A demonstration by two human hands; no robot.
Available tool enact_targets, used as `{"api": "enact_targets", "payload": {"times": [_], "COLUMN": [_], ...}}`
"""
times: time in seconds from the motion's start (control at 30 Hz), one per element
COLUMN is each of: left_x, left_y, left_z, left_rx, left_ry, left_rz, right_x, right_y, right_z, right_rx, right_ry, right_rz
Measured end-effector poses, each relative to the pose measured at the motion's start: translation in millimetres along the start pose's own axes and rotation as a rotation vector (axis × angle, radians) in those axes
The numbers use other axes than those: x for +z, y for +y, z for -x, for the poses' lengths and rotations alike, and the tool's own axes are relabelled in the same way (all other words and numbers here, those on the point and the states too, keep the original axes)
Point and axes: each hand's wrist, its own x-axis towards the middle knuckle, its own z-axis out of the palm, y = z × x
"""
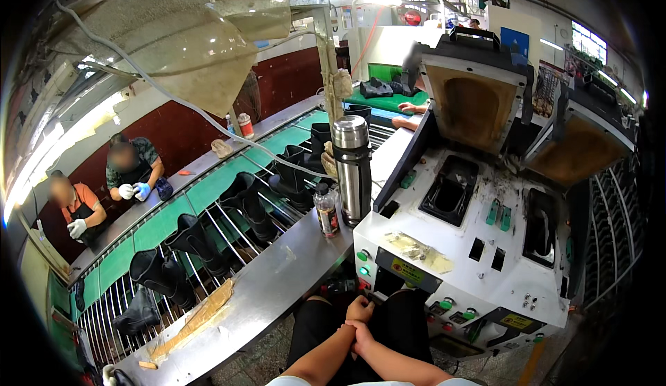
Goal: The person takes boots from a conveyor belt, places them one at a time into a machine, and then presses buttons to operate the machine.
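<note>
- Right then, the white press machine (485,261) loomed biggest, both padded lids up; a lid dropping looked the likeliest hazard, had a hand strayed into a cavity.
- Black boots (246,206) stood on the roller conveyor (208,237), well apart from the person.
- Steel flask (352,167) and small bottle (326,209) stood near the bench edge; a nudge could have toppled them.
- Left hand (359,310) and right hand (361,334) sat together in the lap, touching, holding nothing I could make out.

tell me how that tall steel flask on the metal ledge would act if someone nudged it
The steel flask looks tall and narrow, standing upright, so a nudge near its top could probably tip it. Its polished wall may be slippery. The small bottle beside it might get knocked.
</note>
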Motion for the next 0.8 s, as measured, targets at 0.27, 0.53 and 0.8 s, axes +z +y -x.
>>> {"api": "enact_targets", "payload": {"times": [0.27, 0.53, 0.8], "left_x": [4, 3, -7], "left_y": [-9, -6, -6], "left_z": [-4, -7, -7], "left_rx": [-0.166, -0.105, -0.15], "left_ry": [-0.1, -0.116, 0.049], "left_rz": [-0.015, -0.05, -0.047], "right_x": [22, -30, 3], "right_y": [1, 6, 7], "right_z": [12, -55, -23], "right_rx": [-0.127, -0.061, -0.076], "right_ry": [0.267, 0.093, 0.201], "right_rz": [0.252, 0.175, 0.313]}}
